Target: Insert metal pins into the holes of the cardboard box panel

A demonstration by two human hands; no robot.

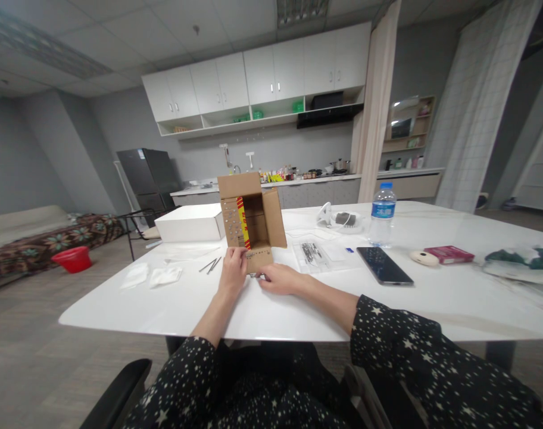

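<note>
An open cardboard box (275, 220) stands upright on the white table, its opening facing me and its flaps spread. Small metallic dots and a yellow-red tape strip mark its left flap (233, 223). The fingers of my left hand (233, 271) are closed on the lower flap (259, 260) at its left corner. Beside that flap's lower edge, my right hand (280, 279) has curled fingers around something small and dark that I cannot make out. Left of my left hand lie a few thin, dark metal rods (213, 264). A clear plastic tray (314, 255) holds several similar slim pieces.
Behind the rods sits a white box (191, 223). White crumpled tissues (165, 275) lie on the left. To the right are a phone (384, 266), a water bottle (382, 215), a maroon box (450, 255) and a white device with a cable (338, 219).
</note>
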